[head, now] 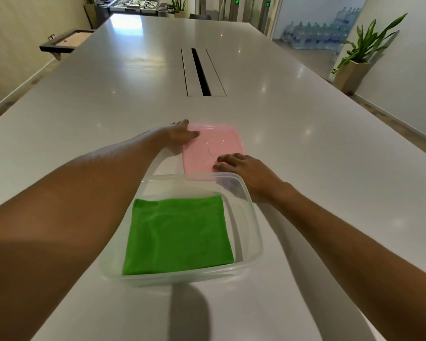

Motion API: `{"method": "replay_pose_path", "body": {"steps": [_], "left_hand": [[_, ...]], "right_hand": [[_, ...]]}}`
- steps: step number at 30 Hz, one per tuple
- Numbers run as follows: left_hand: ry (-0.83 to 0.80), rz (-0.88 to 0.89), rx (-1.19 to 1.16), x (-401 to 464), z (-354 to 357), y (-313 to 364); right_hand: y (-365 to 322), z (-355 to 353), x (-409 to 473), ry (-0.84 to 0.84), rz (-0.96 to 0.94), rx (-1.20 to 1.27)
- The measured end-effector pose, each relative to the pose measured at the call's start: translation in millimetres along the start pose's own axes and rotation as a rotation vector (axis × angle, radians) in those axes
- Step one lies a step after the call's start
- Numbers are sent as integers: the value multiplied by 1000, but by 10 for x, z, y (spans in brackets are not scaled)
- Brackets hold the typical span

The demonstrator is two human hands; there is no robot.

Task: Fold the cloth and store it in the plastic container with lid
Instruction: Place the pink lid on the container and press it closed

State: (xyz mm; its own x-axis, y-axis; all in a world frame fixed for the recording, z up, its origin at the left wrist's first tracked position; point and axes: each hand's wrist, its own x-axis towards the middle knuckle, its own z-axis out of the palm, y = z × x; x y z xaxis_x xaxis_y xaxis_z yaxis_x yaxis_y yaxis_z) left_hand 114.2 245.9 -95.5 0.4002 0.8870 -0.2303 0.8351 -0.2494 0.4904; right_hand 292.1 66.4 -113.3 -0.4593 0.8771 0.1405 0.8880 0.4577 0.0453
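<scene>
No readable text, label, brand or number on anything here.

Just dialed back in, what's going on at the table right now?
A person is packing a cloth away. The green cloth is already folded and lies flat inside the clear plastic container, which is open. Both hands are now on the pink lid, which lies on the table just beyond the container: the left hand is at its far left corner and the right hand rests on its near right edge. The lid is not yet on the container.
</scene>
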Motion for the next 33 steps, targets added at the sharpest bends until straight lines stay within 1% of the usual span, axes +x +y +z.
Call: {"method": "replay_pose_path", "body": {"steps": [4,7,11,16,21,24,27,33], "left_hand": [[-18,-8,-128,-39,-66,-3],[33,2,-236,-100,-164,12],[173,8,-381,-214,-345,1],[232,80,-571,-410,-558,-32],[302,170,-678,-793,-822,22],[379,245,-670,-1036,-926,69],[467,316,-661,-1296,-1041,153],[625,441,-734,-1943,-1136,280]], "right_hand": [[-4,-30,3,-12,-40,-53],[0,-80,7,14,-21,-106],[25,-258,36,152,40,-117],[-56,-583,47,339,59,-95],[-189,-985,-21,600,126,30],[-337,-1188,-47,739,158,99],[-519,-1410,-72,842,198,180],[-960,-1725,-174,1080,329,496]]}}
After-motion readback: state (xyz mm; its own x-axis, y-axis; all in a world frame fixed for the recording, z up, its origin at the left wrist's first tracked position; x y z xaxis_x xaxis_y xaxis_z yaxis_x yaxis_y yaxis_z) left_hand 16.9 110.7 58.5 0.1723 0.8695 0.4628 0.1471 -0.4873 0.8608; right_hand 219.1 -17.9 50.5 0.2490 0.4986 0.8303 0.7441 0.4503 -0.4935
